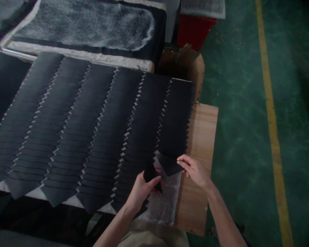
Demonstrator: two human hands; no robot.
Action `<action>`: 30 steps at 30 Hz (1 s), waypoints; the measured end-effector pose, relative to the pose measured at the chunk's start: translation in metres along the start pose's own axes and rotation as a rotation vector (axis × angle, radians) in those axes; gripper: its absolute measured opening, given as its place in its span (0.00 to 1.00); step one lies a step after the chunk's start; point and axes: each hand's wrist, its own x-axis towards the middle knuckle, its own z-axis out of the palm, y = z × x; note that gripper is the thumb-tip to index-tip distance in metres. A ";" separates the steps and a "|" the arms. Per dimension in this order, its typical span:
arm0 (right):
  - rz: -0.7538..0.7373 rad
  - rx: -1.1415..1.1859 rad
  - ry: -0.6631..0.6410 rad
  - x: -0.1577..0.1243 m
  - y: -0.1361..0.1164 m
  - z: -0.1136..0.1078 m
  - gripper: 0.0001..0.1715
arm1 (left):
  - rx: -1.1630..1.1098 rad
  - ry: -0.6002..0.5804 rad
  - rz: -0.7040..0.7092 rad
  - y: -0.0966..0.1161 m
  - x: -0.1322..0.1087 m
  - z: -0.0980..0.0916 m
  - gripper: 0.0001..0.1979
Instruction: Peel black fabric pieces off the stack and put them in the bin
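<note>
My left hand (146, 185) is closed around dark pointed fabric pieces (149, 172), the thumb pressing on top; how many it holds I cannot tell. In a pinch between thumb and fingers, my right hand (193, 168) grips the edge of a single dark pointed piece (168, 163). That piece lies at the near end of the rightmost row (176, 116) of overlapping dark pieces. Several more such rows (92, 137) with zigzag edges run side by side to the left. Under my hands a strip of whitish cloth (164, 202) shows on the table.
A wooden board (202, 137) forms the table's right end. Beyond it stand a torn cardboard box (197, 68) and a red bin (195, 31). Behind the rows is another surface with fuzzy grey material (92, 24). A yellow line (270, 116) crosses the green floor (239, 137).
</note>
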 end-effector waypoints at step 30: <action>-0.099 -0.070 -0.063 0.007 -0.018 -0.008 0.11 | 0.032 0.017 0.060 0.009 0.007 -0.001 0.24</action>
